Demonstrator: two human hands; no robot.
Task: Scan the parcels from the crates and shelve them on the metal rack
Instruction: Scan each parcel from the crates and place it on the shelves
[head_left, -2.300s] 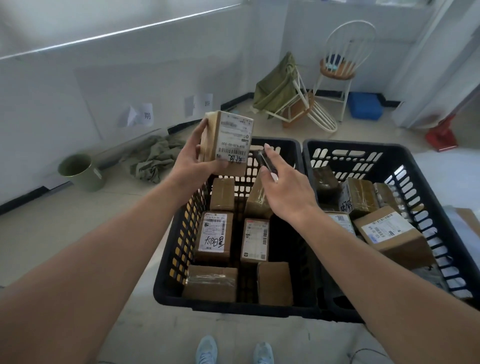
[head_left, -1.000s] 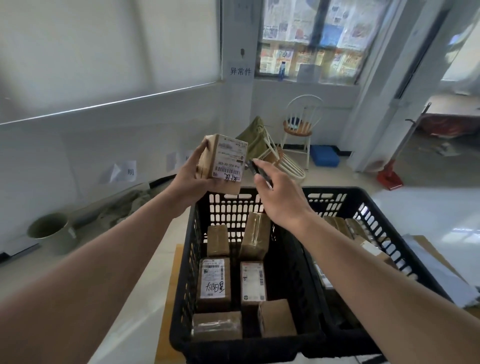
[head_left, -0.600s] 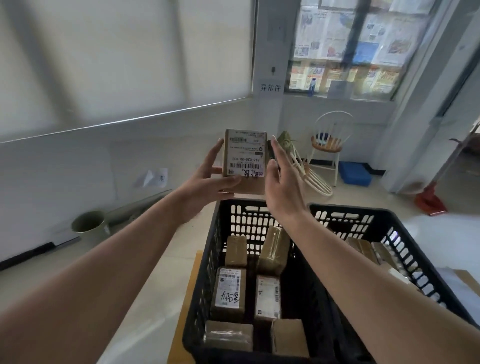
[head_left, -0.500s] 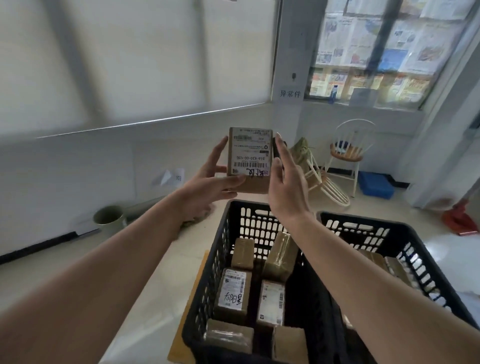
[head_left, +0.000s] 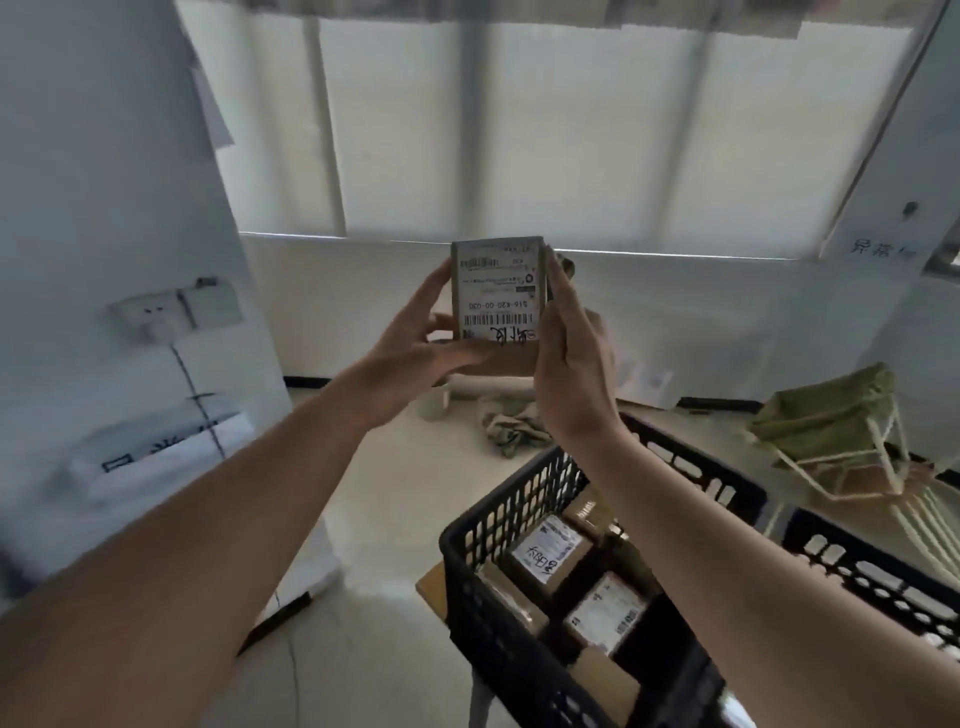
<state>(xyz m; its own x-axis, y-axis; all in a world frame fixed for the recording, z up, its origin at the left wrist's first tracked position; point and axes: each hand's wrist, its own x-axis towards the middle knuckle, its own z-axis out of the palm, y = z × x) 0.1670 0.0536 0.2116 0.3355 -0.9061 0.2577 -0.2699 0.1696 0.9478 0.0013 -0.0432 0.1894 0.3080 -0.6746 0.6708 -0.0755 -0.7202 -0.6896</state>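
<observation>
A small brown cardboard parcel (head_left: 498, 291) with a white barcode label and handwriting faces me, held upright in front of the window wall. My left hand (head_left: 415, 343) grips its left side and underside. Against its right edge lies my right hand (head_left: 571, 374), fingers straight; a small dark object (head_left: 569, 267) shows behind those fingertips, and I cannot tell what it is. A black slatted crate (head_left: 498, 499) sits low at the right with several labelled parcels (head_left: 550, 553) inside. The metal rack is out of view.
A second black crate (head_left: 857, 566) stands at the far right. Behind it leans a tipped white wire chair with green cloth (head_left: 826, 415). A crumpled cloth (head_left: 511, 426) lies on the floor by the wall. A white pillar with a socket (head_left: 150, 312) stands close on the left.
The view has swung left, so the crates now sit low at the right. My right hand came against the parcel's right side; both hands keep the parcel raised and turned square to me.
</observation>
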